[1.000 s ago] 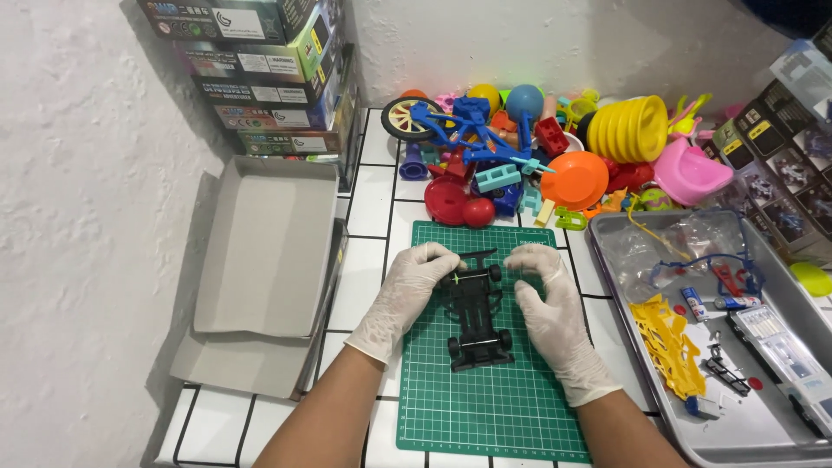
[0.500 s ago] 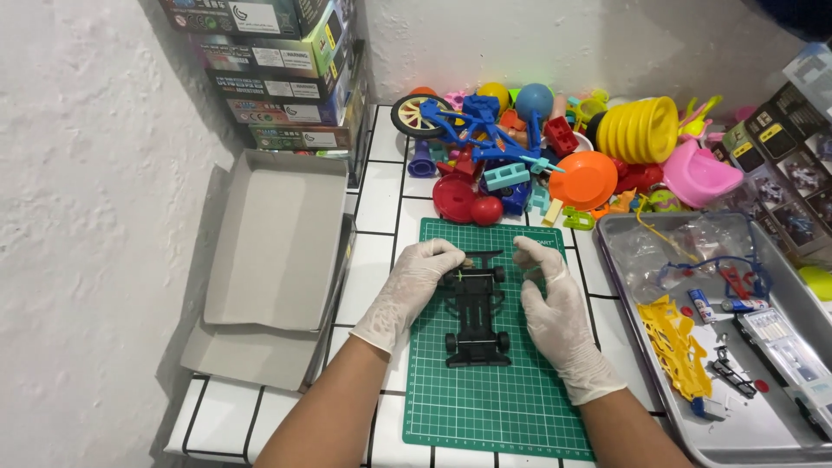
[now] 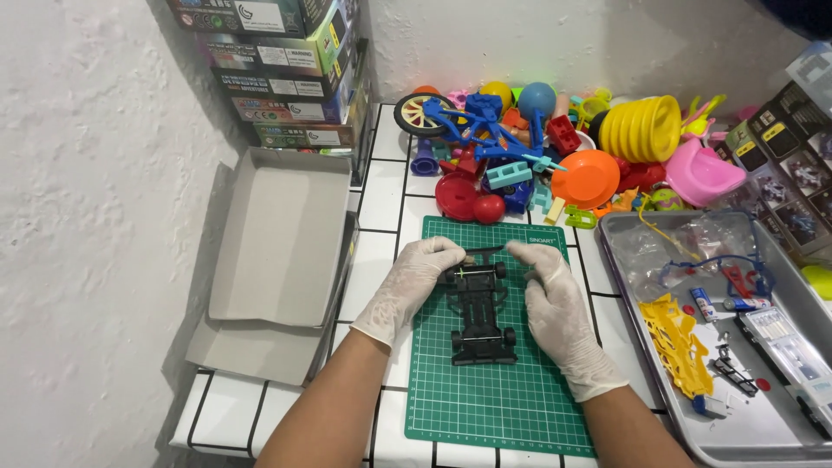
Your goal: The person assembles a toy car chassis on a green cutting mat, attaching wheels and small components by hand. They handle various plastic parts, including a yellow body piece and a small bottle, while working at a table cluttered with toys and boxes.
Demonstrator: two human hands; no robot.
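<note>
Chassis (image 3: 481,316): black toy car frame, lying flat near the middle of the green mat (image 3: 494,390).
Chassis axis: long axis runs 12 to 6 o'clock; far end sits between the two hands, near end with two small wheels points at 6.
Tray (image 3: 780,433): grey metal, at 3 o'clock of the mat; holds a yellow parts frame (image 3: 676,342), clear bags, small blue and red bits, and dark small parts.
Box (image 3: 282,234): open grey cardboard, at 9 o'clock of the mat, nothing visible inside.
Toy pile (image 3: 555,147): at 12 o'clock; blue bicycle, orange disc, yellow ribbed piece, pink piece, all loose on the tiles.
Left hand (image 3: 407,286): gloved, fingers curled, tips pinching the far left corner of the chassis.
Right hand (image 3: 555,299): gloved, fingers bent inward, tips closed on a thin black part at the chassis's far right.
</note>
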